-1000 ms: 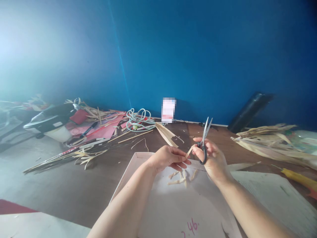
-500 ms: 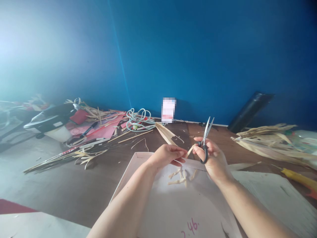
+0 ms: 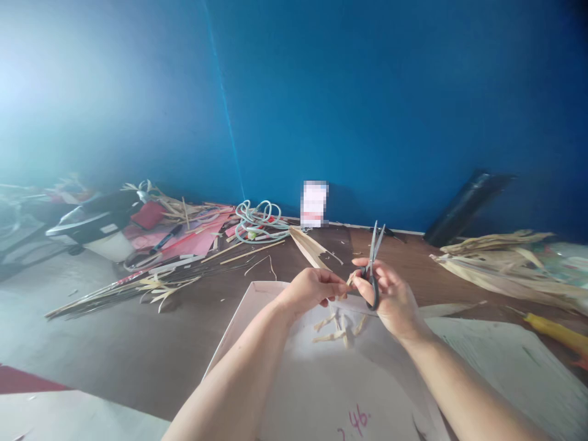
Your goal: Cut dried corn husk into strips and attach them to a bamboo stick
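My left hand [image 3: 315,289] is closed, its thumb and fingertips pinching one end of a short pale husk strip [image 3: 351,280]. The other end of that strip meets the fingertips of my right hand [image 3: 390,297]. Scissors [image 3: 375,257] with black handles hang on my right hand, blades upward and slightly apart. Below both hands, several small knotted husk pieces [image 3: 337,331] lie in a shallow white box lid [image 3: 294,392]. A long dried husk leaf [image 3: 310,248] lies just beyond my left hand.
Bundled dry stalks [image 3: 133,291], a pale coiled cable [image 3: 261,220] and pink paper [image 3: 197,236] crowd the left. Dried husks [image 3: 496,269], a black roll [image 3: 463,208] and a yellow-handled tool [image 3: 554,331] lie right. A blue wall [image 3: 367,110] stands behind.
My right hand with the scissors has moved left, closer to my left hand. Less of the husk strip shows between the fingers, and it looks bent now.
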`<state>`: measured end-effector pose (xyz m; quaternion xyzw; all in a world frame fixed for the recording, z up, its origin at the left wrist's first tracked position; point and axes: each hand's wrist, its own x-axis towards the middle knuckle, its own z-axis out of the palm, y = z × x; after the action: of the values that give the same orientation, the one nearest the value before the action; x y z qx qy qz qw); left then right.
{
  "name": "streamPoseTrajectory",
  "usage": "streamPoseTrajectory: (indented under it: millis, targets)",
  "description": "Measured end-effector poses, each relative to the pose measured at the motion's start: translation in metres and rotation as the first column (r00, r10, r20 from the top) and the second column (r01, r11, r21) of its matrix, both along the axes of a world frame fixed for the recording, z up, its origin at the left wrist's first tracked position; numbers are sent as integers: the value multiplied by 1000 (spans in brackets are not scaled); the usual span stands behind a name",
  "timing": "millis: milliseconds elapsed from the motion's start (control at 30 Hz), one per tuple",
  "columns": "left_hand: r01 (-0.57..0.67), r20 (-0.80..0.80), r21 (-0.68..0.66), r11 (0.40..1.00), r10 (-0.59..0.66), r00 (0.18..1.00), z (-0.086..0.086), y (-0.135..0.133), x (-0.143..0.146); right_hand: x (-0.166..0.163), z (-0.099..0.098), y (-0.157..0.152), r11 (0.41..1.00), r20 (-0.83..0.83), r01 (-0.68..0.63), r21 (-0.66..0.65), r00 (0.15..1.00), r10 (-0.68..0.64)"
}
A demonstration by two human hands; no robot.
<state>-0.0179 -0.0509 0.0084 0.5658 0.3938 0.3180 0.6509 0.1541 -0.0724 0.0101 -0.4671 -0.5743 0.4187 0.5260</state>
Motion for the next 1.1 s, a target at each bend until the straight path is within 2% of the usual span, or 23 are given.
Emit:
streamPoseTrajectory:
  millis: [333, 633, 1100]
  targets:
    - [21, 25, -6, 1000, -21, 999, -2, 0, -1, -1, -1, 0, 1000, -38, -8, 5, 999, 8]
    - [34, 84, -64, 997, -29, 996, -1, -1, 0, -1, -4, -1, 998, -32, -45, 35, 998, 46]
    - [25, -64, 47, 999, -22, 998, 1, -2, 1, -2, -4, 2, 998, -16, 30, 61, 999, -29]
